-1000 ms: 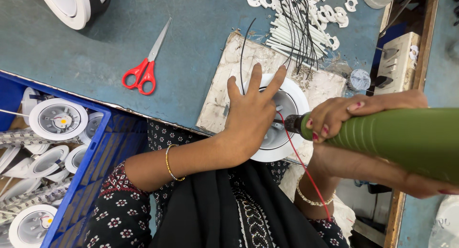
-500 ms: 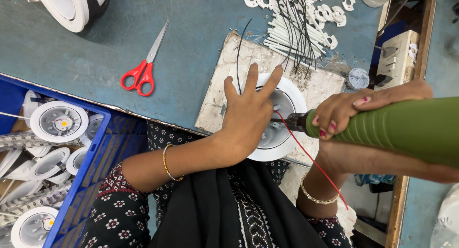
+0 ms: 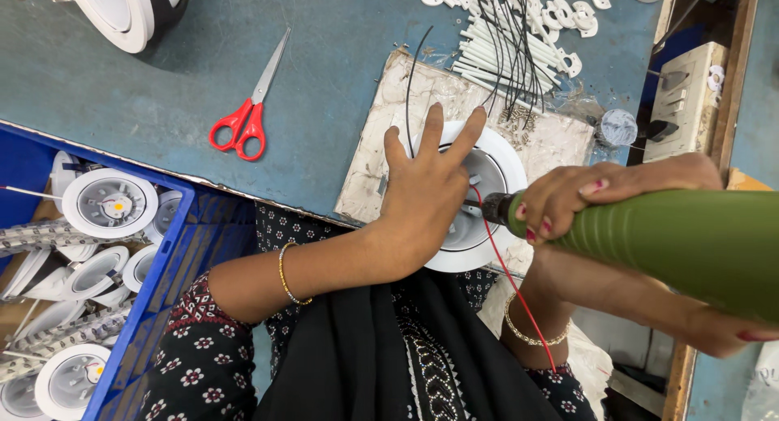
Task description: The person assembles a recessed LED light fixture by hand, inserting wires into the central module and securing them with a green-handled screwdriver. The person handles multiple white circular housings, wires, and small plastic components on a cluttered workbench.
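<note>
Near the desk (image 3: 162,88) edge, your left hand (image 3: 422,202) lies spread flat on a white downlight (image 3: 491,169); your right hand (image 3: 584,202) grips a green driver (image 3: 690,242).

My right hand (image 3: 584,202) brings the green driver (image 3: 690,242) lower and closer, so its tip now meets the white lamp housing (image 3: 487,202) just beside my left hand (image 3: 426,198).

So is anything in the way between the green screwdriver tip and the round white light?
Nothing visible blocks it. The green screwdriver, held in the right hand, has its tip right at the inside of the round white light. The left hand lies flat on the light beside the tip, and a red wire runs just below it.
</note>
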The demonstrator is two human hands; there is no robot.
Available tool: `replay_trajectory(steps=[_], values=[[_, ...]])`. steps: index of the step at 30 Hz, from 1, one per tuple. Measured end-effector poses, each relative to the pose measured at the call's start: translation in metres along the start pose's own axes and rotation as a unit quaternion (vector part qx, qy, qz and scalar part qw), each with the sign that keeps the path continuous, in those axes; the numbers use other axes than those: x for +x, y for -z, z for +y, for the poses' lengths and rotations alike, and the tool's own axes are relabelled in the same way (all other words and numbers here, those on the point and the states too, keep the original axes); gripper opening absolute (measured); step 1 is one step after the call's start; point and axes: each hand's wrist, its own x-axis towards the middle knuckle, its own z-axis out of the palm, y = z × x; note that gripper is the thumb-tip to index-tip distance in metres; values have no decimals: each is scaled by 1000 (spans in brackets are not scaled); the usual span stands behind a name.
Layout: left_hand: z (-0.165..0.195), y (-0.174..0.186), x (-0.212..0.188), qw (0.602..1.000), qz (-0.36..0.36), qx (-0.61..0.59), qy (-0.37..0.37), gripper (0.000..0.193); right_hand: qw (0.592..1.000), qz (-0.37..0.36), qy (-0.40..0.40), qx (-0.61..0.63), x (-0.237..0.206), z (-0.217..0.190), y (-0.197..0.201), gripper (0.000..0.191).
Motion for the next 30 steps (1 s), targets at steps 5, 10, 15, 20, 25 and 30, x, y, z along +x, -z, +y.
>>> replay_trajectory(steps=[5, 10, 15, 20, 25, 30], values=[[7, 3, -5, 1000, 9, 0, 0, 8, 980, 179, 89, 25, -19, 0, -31, 131], [12, 6, -9, 1000, 2, 1, -5, 7, 982, 165, 74, 49, -36, 1, -20, 125], [12, -2, -6, 1000, 13, 6, -5, 11, 975, 191, 100, 59, -24, -2, -33, 128], [14, -11, -6, 999, 39, 16, -9, 8, 998, 47, 35, -19, 19, -44, -25, 121], [24, -16, -15, 999, 45, 13, -6, 8, 959, 204, 160, 114, 3, -27, -55, 107], [30, -11, -26, 998, 60, 28, -13, 9, 963, 204, 79, 154, -29, -10, -39, 105]])
